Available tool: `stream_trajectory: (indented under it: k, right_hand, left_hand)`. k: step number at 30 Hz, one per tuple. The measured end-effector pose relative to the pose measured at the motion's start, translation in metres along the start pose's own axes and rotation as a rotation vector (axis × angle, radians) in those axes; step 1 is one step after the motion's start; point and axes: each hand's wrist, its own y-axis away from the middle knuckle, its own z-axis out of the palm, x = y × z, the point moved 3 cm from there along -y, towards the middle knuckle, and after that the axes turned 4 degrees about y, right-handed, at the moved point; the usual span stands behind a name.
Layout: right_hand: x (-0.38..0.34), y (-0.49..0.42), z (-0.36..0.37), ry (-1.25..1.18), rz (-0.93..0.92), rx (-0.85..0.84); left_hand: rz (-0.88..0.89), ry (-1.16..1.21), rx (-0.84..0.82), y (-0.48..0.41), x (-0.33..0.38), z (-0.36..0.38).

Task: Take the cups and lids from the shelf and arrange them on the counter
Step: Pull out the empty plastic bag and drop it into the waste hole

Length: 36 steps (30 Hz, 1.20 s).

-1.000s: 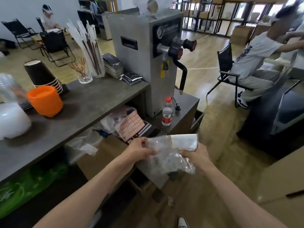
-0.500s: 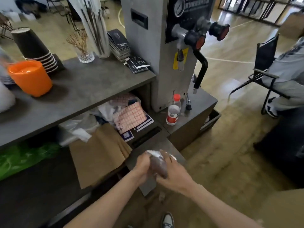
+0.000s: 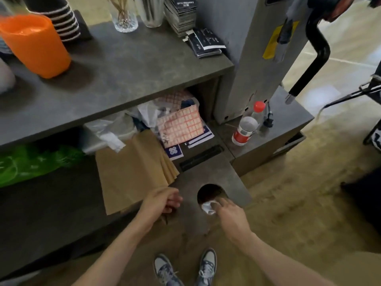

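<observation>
My right hand [image 3: 228, 213] grips a crumpled clear plastic wrapper [image 3: 208, 207] at the rim of a round hole [image 3: 210, 193] in the low grey ledge. To the left of the hole my left hand [image 3: 162, 201] hovers with loosely curled fingers, holding nothing. On the grey counter [image 3: 115, 65] stand an orange cup stack [image 3: 35, 44] and a leaning stack of black paper cups [image 3: 61, 19]. The shelf [image 3: 127, 129] under the counter holds plastic bags, brown paper bags and a pink gridded sheet.
A grey machine [image 3: 257, 48] with a black spout [image 3: 309, 65] rises at the right; a red-capped bottle [image 3: 246, 126] stands at its base. A glass of sticks [image 3: 123, 15] and black packets [image 3: 204, 42] sit at the counter's back. A green bag [image 3: 26, 164] lies lower left.
The wrapper went from spread between both hands to a small ball in my right hand at the hole. My left hand has let go. My view has tilted down.
</observation>
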Motion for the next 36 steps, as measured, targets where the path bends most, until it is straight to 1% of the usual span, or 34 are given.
stream_trajectory:
  k: [2, 3, 4, 6, 8, 10, 11, 14, 17, 18, 20, 22, 25, 27, 29, 31, 33, 34, 35, 36]
  right_hand:
    - [-0.003, -0.013, 0.001, -0.023, -0.021, 0.04]
    - [-0.003, -0.019, 0.002, -0.047, -0.028, 0.074]
    - [-0.002, -0.023, 0.003, -0.062, -0.028, 0.121]
    - [0.0, -0.027, 0.007, -0.135, -0.012, 0.185]
    - [-0.001, -0.029, 0.01, -0.273, 0.008, 0.27]
    - [0.0, -0.029, 0.008, -0.379, 0.062, 0.38]
    - [0.002, -0.028, 0.006, -0.399, 0.081, 0.415]
    - [0.007, -0.026, 0.005, -0.424, 0.062, 0.477]
    - [0.008, -0.032, 0.003, -0.338, 0.063, 0.462]
    - [0.005, -0.036, 0.0, -0.291, 0.056, 0.457]
    - [0.0, -0.043, -0.005, -0.219, 0.008, 0.464]
    - [0.0, -0.047, -0.009, -0.167, -0.049, 0.491]
    - [0.005, -0.053, -0.01, -0.167, -0.095, 0.57]
    - [0.005, -0.055, -0.005, -0.172, -0.121, 0.603]
    - [0.003, -0.054, 0.009, -0.182, -0.164, 0.589]
    - [0.001, -0.051, 0.025, -0.173, -0.22, 0.533]
    - [-0.002, -0.052, 0.035, -0.111, -0.259, 0.449]
    - [-0.003, -0.055, 0.04, -0.091, -0.248, 0.353]
    - [-0.002, -0.058, 0.049, -0.073, -0.216, 0.192]
    - [0.0, -0.06, 0.06, -0.033, -0.183, -0.017]
  left_hand:
    - [-0.011, -0.101, 0.107, -0.005, -0.018, -0.022]
    - [0.017, -0.211, 0.145, -0.007, -0.029, -0.031]
    - [0.078, -0.374, 0.165, -0.01, -0.039, -0.038]
    - [0.228, -0.751, 0.119, -0.012, -0.055, -0.041]
    - [0.343, -1.074, 0.007, -0.015, -0.069, -0.032]
    - [0.388, -1.286, -0.095, -0.023, -0.084, -0.02]
    - [0.391, -1.339, -0.116, -0.027, -0.092, -0.016]
    - [0.409, -1.352, -0.098, -0.045, -0.108, -0.011]
    - [0.615, -1.293, -0.089, -0.053, -0.115, -0.01]
    - [0.646, -1.298, -0.084, -0.055, -0.121, -0.011]
    - [0.637, -1.338, -0.106, -0.054, -0.135, -0.015]
    - [0.628, -1.363, -0.175, -0.047, -0.15, -0.017]
    - [0.609, -1.411, -0.26, -0.032, -0.176, -0.024]
    - [0.621, -1.396, -0.302, -0.024, -0.186, -0.026]
    - [0.658, -1.392, -0.282, -0.02, -0.185, -0.022]
    - [0.665, -1.384, -0.266, -0.021, -0.183, -0.015]
    - [0.597, -1.387, -0.271, -0.024, -0.184, -0.01]
    - [0.581, -1.386, -0.262, -0.025, -0.183, -0.009]
    - [0.58, -1.386, -0.255, -0.024, -0.183, -0.007]
    - [0.582, -1.388, -0.252, -0.023, -0.182, -0.006]
